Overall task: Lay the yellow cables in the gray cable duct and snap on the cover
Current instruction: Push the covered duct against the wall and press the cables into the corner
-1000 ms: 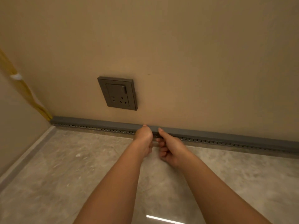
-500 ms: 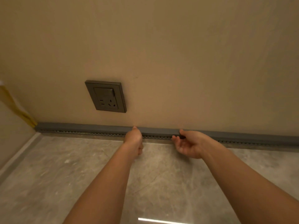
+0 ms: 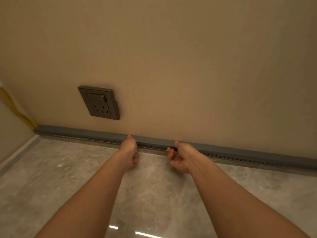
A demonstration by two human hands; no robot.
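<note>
Thumb-over pinch, both hands (image 3: 180, 157), gray cover (image 3: 154, 141)

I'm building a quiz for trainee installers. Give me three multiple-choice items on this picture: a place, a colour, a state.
1. Where is the wall socket? A on the wall above the cable duct; B on the floor; C right of both hands.
2. What colour are the cables in the left corner? A red; B yellow; C blue.
3. How does the right hand meet the cover? A hangs clear of it; B lies flat on the floor; C pinches it.
Key: A, it sits over the duct's left stretch; B, yellow against the beige wall; C, thumb on top, fingertip in front.
</note>
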